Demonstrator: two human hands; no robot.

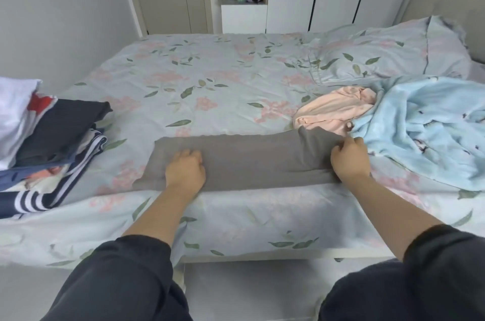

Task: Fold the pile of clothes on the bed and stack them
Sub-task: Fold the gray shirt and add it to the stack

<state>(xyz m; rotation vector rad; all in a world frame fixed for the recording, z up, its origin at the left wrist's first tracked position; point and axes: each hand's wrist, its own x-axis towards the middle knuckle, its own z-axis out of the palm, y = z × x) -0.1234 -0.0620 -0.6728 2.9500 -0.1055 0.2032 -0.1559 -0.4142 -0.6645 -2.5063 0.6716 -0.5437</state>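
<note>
Stack (52, 132), far left of bed (210, 79): folded pieces in white, dark and navy stripe; flat, soft-edged.
Left hand (185, 168): rests on the grey garment's left half, fingers bent; pinch or mere press cannot be told.
Grey garment (249, 158): smooth thin knit, a long narrow band along the near edge.
Right hand (349, 158): pinches its lifted right end.
Step, as judged: mid-fold; next calls for carrying that end leftward.
Pink garment (333, 111), crumpled; blue fleece (425, 129), plush, bunched: unfolded.
</note>
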